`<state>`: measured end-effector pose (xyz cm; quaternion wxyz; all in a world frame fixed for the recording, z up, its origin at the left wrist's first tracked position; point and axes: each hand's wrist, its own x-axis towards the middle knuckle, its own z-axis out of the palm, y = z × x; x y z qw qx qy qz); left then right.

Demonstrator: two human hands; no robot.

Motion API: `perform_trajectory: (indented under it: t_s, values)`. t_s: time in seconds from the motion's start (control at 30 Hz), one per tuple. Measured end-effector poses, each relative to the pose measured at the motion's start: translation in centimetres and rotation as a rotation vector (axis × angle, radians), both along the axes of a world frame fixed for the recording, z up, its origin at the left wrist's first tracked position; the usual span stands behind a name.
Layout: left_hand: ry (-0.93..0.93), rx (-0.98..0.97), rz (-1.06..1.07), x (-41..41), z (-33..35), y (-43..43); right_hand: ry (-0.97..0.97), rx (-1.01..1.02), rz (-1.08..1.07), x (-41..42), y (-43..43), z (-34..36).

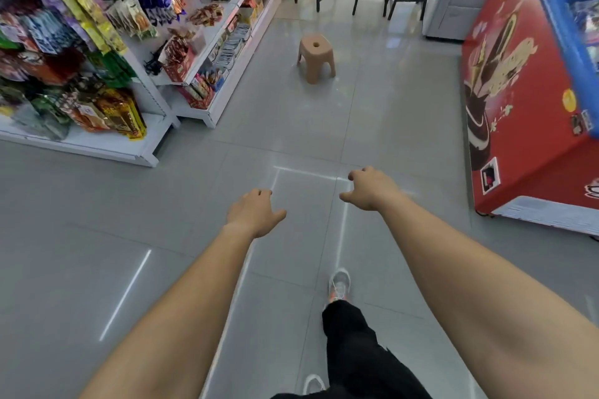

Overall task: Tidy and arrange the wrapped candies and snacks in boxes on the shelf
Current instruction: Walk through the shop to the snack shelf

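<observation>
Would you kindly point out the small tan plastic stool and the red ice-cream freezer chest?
small tan plastic stool point(324, 47): head view, seat beside the hole.
red ice-cream freezer chest point(534, 155): head view, red side panel.

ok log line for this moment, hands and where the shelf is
phase: in aisle, nothing held | left hand: empty, loosely curled | right hand: empty, loosely curled | shelf: ahead left, untouched | stool: on floor ahead

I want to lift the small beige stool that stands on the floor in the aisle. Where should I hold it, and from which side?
Probably at the round hole in its seat, coming from above. The stool stands upright, seat facing up, so it can be hooked there and lifted straight. The left hand and right hand both hold nothing.
</observation>
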<state>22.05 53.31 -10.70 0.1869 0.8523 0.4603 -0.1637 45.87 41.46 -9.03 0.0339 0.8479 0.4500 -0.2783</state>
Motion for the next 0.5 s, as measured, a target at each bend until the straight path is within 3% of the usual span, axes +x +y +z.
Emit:
perform_trajectory:
  t_s: [0.5]
  values:
    - [-0.031, -0.134, 0.240, 15.3, -1.4, 25.7, 0.069, -0.074, 0.082, 18.1, 26.3, -2.0]
